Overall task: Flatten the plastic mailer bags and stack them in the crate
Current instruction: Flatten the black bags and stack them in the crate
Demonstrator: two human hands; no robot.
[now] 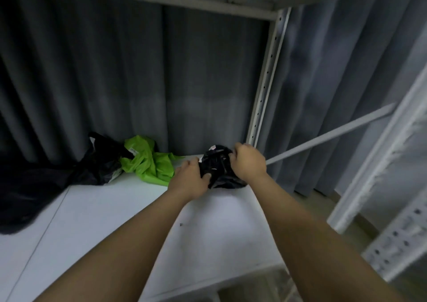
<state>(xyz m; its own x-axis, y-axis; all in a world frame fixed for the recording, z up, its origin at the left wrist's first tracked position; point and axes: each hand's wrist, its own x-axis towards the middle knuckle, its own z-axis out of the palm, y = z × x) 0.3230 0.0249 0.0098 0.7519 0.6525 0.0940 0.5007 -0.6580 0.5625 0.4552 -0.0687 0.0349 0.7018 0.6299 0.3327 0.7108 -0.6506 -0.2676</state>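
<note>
a white shelf (111,209) backed by grey curtain fills the frame; right of centre, a crumpled black mailer bag (219,167) sits clamped between the left hand (189,179) and right hand (248,160). it looks light, soft and slippery, so pinching opposite edges should spread it best.

Crumpled black mailer bag (219,167), balled up, glossy, white flecks, sits right of frame centre on my white shelf. Crumpled green mailer bag (147,160) lies left of it, apart. Second black mailer bag (99,160), also rumpled, touches the green one's left side.
</note>
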